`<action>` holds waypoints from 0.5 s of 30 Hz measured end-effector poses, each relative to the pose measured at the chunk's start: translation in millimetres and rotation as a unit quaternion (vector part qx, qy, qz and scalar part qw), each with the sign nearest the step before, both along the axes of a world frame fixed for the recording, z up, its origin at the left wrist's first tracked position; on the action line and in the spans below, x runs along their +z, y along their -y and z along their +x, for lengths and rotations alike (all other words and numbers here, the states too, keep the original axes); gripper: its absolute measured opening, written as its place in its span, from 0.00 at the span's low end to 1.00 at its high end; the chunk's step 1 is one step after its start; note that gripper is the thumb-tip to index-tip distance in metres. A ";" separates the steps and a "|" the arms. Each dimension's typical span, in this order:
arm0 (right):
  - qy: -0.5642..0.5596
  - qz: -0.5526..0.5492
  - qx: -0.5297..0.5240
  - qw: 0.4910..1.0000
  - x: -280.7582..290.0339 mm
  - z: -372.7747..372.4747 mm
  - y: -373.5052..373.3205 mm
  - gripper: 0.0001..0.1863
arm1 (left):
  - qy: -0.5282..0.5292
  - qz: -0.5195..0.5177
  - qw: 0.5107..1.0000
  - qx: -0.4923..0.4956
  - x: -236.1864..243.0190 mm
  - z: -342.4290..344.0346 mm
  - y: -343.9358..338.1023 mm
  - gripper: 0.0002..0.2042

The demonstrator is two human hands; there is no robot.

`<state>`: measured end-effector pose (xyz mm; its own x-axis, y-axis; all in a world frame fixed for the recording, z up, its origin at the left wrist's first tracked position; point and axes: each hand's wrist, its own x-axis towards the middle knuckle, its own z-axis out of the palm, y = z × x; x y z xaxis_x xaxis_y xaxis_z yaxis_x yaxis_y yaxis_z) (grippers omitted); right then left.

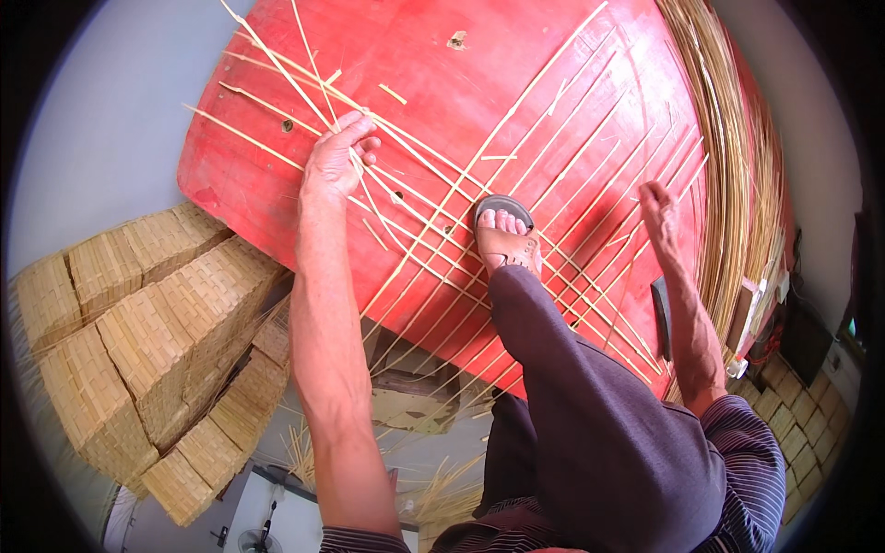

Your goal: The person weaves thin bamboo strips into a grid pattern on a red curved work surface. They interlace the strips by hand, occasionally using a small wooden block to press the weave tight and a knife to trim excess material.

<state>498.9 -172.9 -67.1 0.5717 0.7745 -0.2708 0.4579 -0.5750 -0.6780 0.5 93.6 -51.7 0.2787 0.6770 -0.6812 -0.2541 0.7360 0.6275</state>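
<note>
On the red board (406, 46) lies an open lattice of thin, pale bamboo strips (424, 235), crossing at its middle. My left hand (341, 152) is closed at the lattice's left side, pinching bamboo strips; one long end slants up past the board's far left edge. My right hand (659, 217) is raised at the board's right side, near the strip ends. Its fingers are stretched out, with nothing visible in them. My sandalled foot (505, 235) presses on the crossing strips between both hands.
A thick bundle of long, thin strips (728, 138) runs along the board's right edge. Stacks of woven bamboo pieces (157, 341) stand at the lower left, with more woven pieces (802, 415) at the lower right. Short offcuts (393, 93) lie on the board. A fan (260, 539) shows below.
</note>
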 end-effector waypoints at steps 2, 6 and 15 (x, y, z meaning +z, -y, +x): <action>-0.007 0.005 -0.025 1.000 15.3 18.2 -21.7 0.15 | 0.020 0.006 0.999 -0.045 -9.2 -11.0 -3.0 0.09; -0.039 0.088 -0.081 0.992 51.9 36.3 -60.5 0.20 | -0.009 0.028 0.999 -0.031 -4.7 0.0 8.5 0.06; 0.106 0.276 0.113 0.949 107.0 -68.5 -161.6 0.10 | -0.076 0.208 0.975 0.036 21.9 3.2 21.6 0.21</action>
